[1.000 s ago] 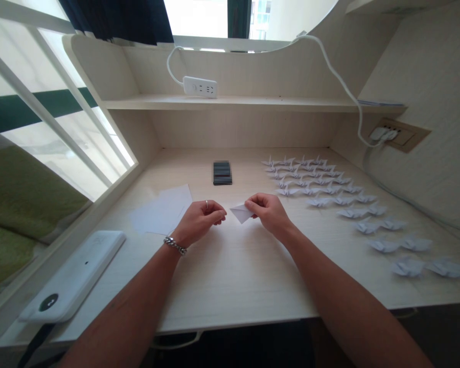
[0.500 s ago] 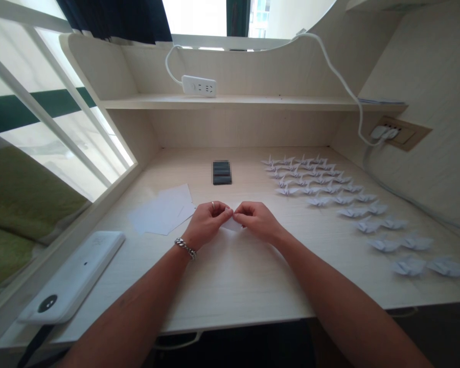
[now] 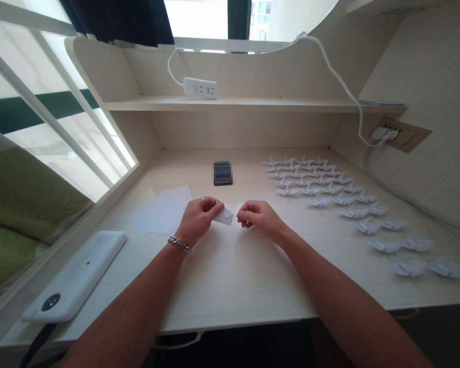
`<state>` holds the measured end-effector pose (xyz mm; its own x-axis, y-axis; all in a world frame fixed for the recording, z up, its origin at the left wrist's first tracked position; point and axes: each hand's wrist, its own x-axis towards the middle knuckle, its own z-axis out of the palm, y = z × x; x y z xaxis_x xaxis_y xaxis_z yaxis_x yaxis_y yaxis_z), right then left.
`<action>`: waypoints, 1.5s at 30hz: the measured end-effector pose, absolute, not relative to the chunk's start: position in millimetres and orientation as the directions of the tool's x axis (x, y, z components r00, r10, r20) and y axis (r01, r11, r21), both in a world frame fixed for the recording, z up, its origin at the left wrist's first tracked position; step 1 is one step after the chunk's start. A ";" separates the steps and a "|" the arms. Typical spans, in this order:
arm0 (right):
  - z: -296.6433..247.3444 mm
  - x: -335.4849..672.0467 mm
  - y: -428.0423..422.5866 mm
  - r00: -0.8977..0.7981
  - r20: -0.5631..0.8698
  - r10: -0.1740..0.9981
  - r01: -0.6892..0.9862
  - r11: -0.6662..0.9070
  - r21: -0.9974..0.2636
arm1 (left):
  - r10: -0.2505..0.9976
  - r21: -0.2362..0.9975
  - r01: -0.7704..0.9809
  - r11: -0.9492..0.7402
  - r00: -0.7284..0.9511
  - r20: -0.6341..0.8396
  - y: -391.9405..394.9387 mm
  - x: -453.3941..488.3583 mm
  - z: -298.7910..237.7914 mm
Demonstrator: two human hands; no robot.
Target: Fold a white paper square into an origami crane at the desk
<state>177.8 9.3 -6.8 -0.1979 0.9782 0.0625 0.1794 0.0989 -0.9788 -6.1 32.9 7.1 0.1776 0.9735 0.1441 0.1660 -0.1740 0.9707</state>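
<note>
A small folded piece of white paper (image 3: 224, 216) is pinched in the fingers of my left hand (image 3: 198, 218), a little above the pale wooden desk (image 3: 230, 276). My right hand (image 3: 257, 219) hovers just to the right of the paper with its fingers curled together and nothing visible in them. A chain bracelet is on my left wrist and a ring on one finger. Loose white sheets (image 3: 163, 210) lie just left of my left hand.
Several folded paper cranes (image 3: 331, 197) lie in rows across the right of the desk. A dark phone (image 3: 223, 173) lies at the back middle, a white flat device (image 3: 76, 273) at the front left. On the shelf sits a power strip (image 3: 200, 88); a wall socket (image 3: 400, 134) is at the right.
One second ago my right hand held the folded paper. Both hands then met over it, and now my left hand holds it while my right hand has drawn slightly away.
</note>
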 end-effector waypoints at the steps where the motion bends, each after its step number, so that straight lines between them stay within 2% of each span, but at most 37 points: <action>1: -7.1 176.7 8.7 -0.206 0.065 0.976 0.182 0.103 -0.978 | 0.971 0.970 0.172 -0.174 0.192 0.141 32.6 -5.6 6.7; 5: -8.8 171.9 8.0 -0.219 0.091 0.971 0.214 0.139 -0.967 | 0.970 0.990 0.073 -0.124 0.217 0.106 29.5 -0.1 4.6; 8: -9.0 170.5 8.8 -0.138 0.126 0.982 0.126 0.144 -0.982 | 0.964 0.997 -0.014 -0.073 0.256 0.075 26.7 4.0 2.9; 11: -8.9 171.0 9.3 -0.110 0.127 0.986 0.074 0.136 -0.988 | 0.954 0.996 -0.002 -0.094 0.287 0.090 25.4 5.5 1.6; 16: -7.6 174.5 9.9 -0.146 0.108 0.983 0.107 0.125 -0.986 | 0.948 0.993 0.029 -0.112 0.302 0.098 26.1 4.1 2.2; 22: -6.0 177.6 11.3 -0.074 0.130 0.989 -0.034 0.128 -0.991 | 0.947 0.997 0.045 -0.059 0.317 0.042 24.6 3.7 5.2; 25: -6.3 177.3 11.5 -0.071 0.079 0.994 -0.039 0.076 -0.996 | 0.954 0.997 0.012 -0.073 0.294 0.066 24.7 3.4 5.9; 28: -5.9 177.1 11.2 -0.089 0.046 0.995 -0.049 0.041 -0.998 | 0.950 0.992 0.065 -0.112 0.301 0.087 25.1 3.1 5.9; 35: -5.4 175.9 9.4 -0.121 0.036 0.992 -0.033 0.032 -0.999 | 0.935 0.981 0.113 -0.160 0.335 0.114 23.7 2.7 4.5; 45: -4.0 177.3 8.3 -0.156 0.003 0.988 -0.048 -0.005 -0.999 | 0.960 0.995 0.057 -0.084 0.273 0.065 23.4 1.5 5.7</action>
